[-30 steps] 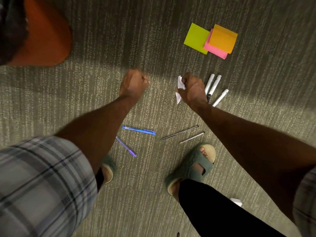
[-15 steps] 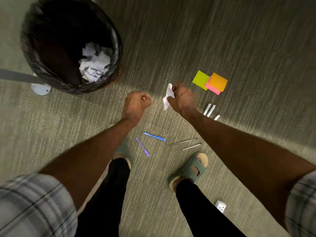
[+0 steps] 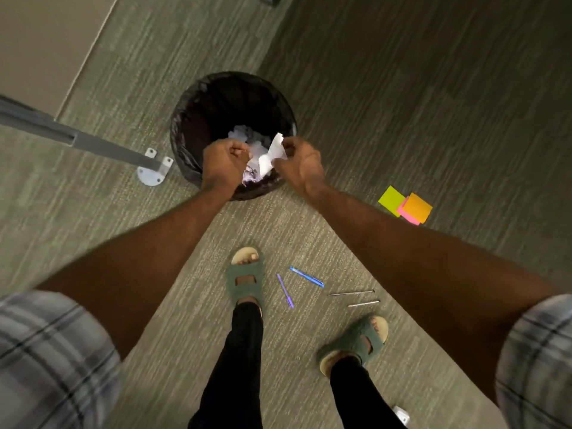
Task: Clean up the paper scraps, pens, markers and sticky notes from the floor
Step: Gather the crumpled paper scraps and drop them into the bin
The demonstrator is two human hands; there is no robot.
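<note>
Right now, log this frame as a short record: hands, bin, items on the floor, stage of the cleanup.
left hand: over the bin, closed; contents cannot be told
right hand: over the bin, pinching a white paper scrap
bin: black liner, crumpled white paper inside
sticky notes: green, pink, orange, overlapping on the carpet
pens: blue pen, purple pen, two thin grey pens between the feet
stage: scrap not yet dropped; pens and notes remain
</note>
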